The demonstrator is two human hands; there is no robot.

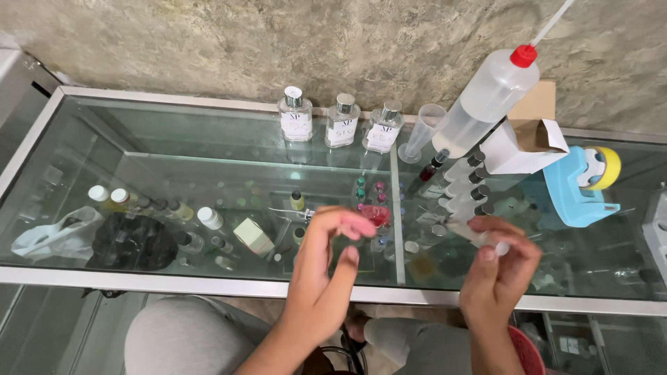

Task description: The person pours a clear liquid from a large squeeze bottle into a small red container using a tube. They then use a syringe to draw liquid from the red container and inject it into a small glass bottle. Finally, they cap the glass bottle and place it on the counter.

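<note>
Seen from above, a person's left hand (326, 267) is raised over a glass-topped display counter (208, 149), fingers curled, pinching a small pink, translucent funnel-like piece (375, 214) between thumb and fingertips. The right hand (497, 271) is closed around a slim, clear glass vial (481, 238), held on a slant near the left hand but apart from the pink piece.

Just behind the right hand, a row of small clear vials with black caps (464, 184) lies on the glass, already capped; the vial in hand looks uncapped, though blur makes this uncertain. One dark red vial (432, 167) sits at the row's far end. A large translucent plastic squeeze bottle with a red nozzle (486, 94) leans above them, beside a clear plastic measuring cylinder (424, 132). Three square clear perfume bottles with silver caps (340, 119) stand against the stone wall. A blue tape dispenser with a yellow roll (580, 182) rests at right.
</note>
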